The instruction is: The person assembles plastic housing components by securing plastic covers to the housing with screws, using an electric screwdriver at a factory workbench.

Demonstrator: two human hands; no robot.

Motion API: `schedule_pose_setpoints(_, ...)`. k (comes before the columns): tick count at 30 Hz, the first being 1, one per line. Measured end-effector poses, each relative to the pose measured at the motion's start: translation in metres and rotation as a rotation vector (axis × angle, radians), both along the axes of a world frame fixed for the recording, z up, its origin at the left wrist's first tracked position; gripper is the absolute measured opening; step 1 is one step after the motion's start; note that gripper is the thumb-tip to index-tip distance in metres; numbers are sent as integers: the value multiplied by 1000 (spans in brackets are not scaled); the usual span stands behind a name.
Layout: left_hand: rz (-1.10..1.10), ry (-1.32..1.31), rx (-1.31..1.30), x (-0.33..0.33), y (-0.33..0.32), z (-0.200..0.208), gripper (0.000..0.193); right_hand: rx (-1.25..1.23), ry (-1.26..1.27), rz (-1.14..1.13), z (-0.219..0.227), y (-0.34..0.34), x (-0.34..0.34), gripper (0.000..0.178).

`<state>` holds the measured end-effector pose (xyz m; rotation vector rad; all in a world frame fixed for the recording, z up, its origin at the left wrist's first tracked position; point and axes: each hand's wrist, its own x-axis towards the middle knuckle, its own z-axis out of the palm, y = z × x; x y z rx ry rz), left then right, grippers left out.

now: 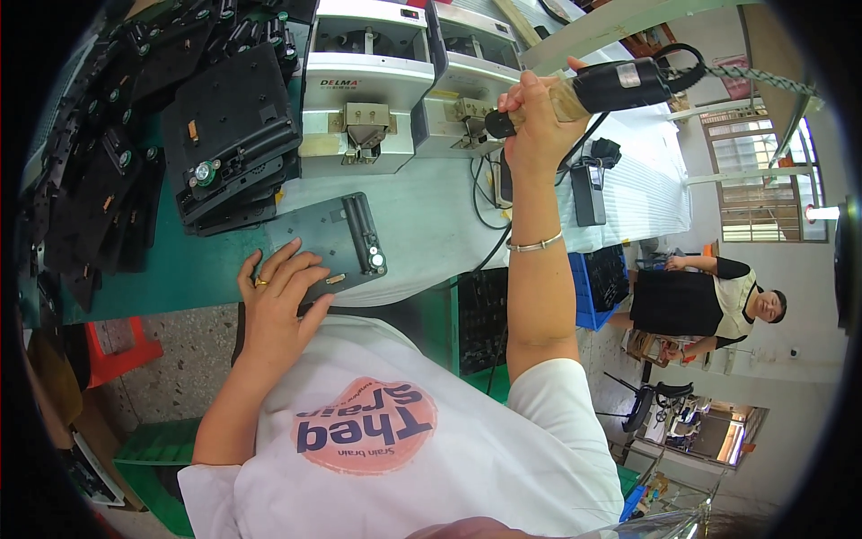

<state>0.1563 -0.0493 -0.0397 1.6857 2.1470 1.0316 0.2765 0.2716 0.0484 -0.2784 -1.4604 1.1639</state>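
Note:
My right hand point(543, 121) is raised at the upper right, its fingers wrapped round an electric screwdriver point(620, 85). The tool's body is black, with a paler wrapped section at the grip, and it hangs from a cord. A flat dark panel point(310, 235) with a black cylindrical bar along its right edge lies on the table in front of me. My left hand point(283, 292) rests on the panel's near left part, fingers spread. The screwdriver's tip is well apart from the panel.
Two white box-shaped screw feeders point(364, 81) stand behind the panel. Black panels point(233, 117) are piled at the left. Cables and a small black box point(589, 193) lie at right. A blue crate point(600, 283) sits beyond my right arm; another person point(691, 301) stands farther right.

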Motion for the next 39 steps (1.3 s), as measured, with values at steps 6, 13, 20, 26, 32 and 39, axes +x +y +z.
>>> schedule_pose_setpoints(6, 23, -45, 8, -4, -10, -3, 48, -68, -1, -24, 5, -23, 1, 53)
schedule_pose_setpoints(13, 38, -66, 34, -6, -5, -6, 53, -227, 73, 312, -6, -120, 1, 58)
schedule_pose_setpoints(20, 37, -55, 41, -6, -7, -11, 56, -116, -142, 459, -45, -177, -13, 60)
schedule_pose_setpoints(26, 44, -77, 50, -6, -9, -14, 54, -83, -188, 467, -54, -185, -19, 61)
schedule_pose_setpoints(32, 43, -80, 55, -6, -8, -14, 53, -60, -220, 471, -61, -185, -20, 61)
schedule_pose_setpoints(39, 45, -90, 53, -6, -7, -13, 52, -56, -242, 478, -62, -184, -20, 59)
